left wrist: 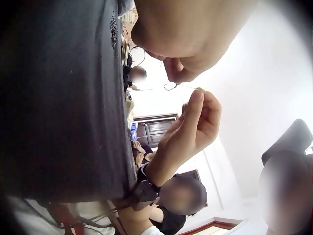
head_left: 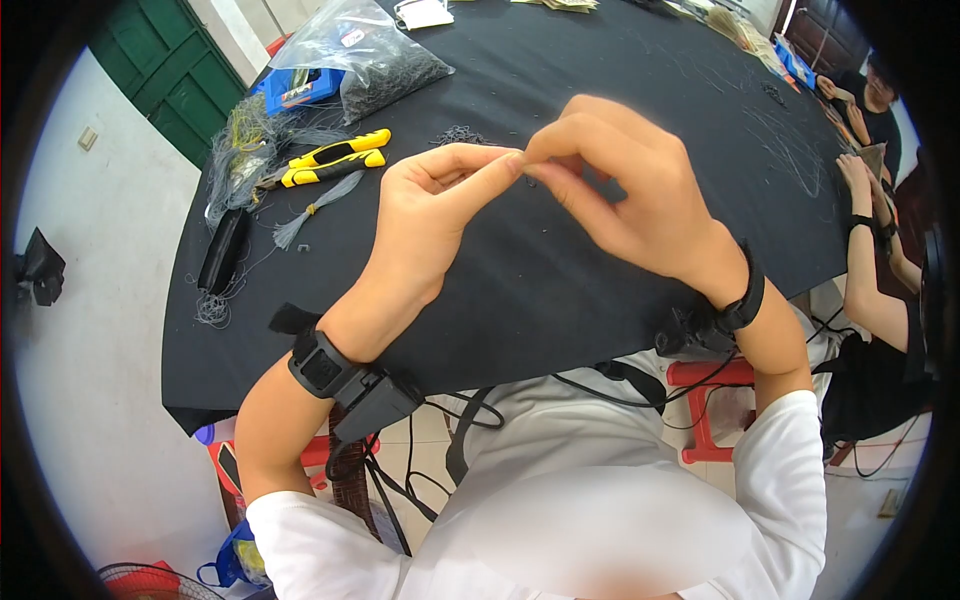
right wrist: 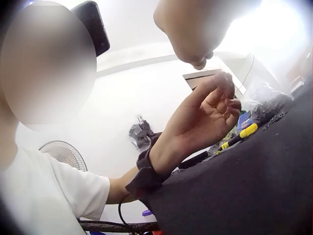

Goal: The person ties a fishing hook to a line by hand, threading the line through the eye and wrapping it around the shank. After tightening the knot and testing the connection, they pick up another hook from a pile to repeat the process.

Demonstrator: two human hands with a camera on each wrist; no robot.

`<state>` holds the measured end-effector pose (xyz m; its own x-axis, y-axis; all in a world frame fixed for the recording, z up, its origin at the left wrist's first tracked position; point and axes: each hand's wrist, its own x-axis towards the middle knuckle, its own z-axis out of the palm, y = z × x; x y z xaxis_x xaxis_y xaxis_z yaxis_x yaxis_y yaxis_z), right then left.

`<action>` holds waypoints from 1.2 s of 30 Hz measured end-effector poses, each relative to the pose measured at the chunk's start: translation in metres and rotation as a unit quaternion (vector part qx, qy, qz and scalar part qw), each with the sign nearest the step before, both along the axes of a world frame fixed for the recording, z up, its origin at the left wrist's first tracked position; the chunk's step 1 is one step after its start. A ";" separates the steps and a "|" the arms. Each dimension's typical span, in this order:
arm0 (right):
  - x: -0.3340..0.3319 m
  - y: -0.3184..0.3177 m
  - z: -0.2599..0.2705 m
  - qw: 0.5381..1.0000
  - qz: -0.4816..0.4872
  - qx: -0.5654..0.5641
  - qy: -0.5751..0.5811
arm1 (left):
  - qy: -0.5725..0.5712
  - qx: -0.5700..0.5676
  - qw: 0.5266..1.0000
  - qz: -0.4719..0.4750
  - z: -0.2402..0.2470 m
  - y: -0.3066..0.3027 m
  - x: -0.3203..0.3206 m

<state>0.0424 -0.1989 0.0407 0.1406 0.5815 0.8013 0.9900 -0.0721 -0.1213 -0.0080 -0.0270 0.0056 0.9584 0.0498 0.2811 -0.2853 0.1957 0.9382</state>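
Both hands are raised over the black table, fingertips almost meeting in the head view. My left hand (head_left: 425, 205) pinches a small dark fishing hook (left wrist: 170, 87) between thumb and forefinger; its curved end sticks out in the left wrist view. A thin pale fishing line (left wrist: 187, 87) runs from there to my right hand (head_left: 625, 185), whose thumb and forefinger pinch it. Both are too fine to make out in the head view. Behind the fingers, a heap of small dark hooks (head_left: 458, 135) lies on the table.
Yellow-and-black pliers (head_left: 335, 160) lie left of my hands, near a tied bundle of grey line (head_left: 318, 208) and a black cylindrical object (head_left: 224, 250). A clear plastic bag (head_left: 365, 65) of dark pieces stands behind. Other people sit at the table's right edge (head_left: 825, 270).
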 end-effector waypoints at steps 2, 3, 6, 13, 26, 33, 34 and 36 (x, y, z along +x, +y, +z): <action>0.004 -0.002 0.003 1.000 -0.010 0.000 -0.006 | 0.013 0.016 1.000 0.002 -0.001 0.000 0.000; 0.006 -0.003 0.004 1.000 -0.005 0.009 0.010 | 0.015 0.023 1.000 -0.003 -0.001 0.000 0.000; 0.013 -0.006 0.005 0.999 -0.003 0.002 0.046 | 0.024 0.035 0.999 -0.021 0.000 0.000 -0.001; 0.025 -0.007 0.002 0.995 -0.006 -0.008 0.096 | 0.041 0.035 0.997 -0.057 0.001 0.000 -0.002; 0.032 -0.006 -0.010 0.965 -0.007 -0.035 0.261 | 0.004 0.009 0.999 -0.033 0.003 0.002 -0.003; 0.023 0.003 -0.017 0.977 0.039 -0.073 0.198 | 0.013 -0.097 0.995 -0.015 0.003 0.003 0.000; 0.022 0.005 -0.017 0.982 0.046 -0.076 0.166 | 0.015 -0.106 0.994 -0.019 0.002 0.003 0.000; 0.019 0.007 -0.018 0.984 0.058 -0.086 0.144 | 0.020 -0.117 0.993 -0.019 0.000 0.003 0.001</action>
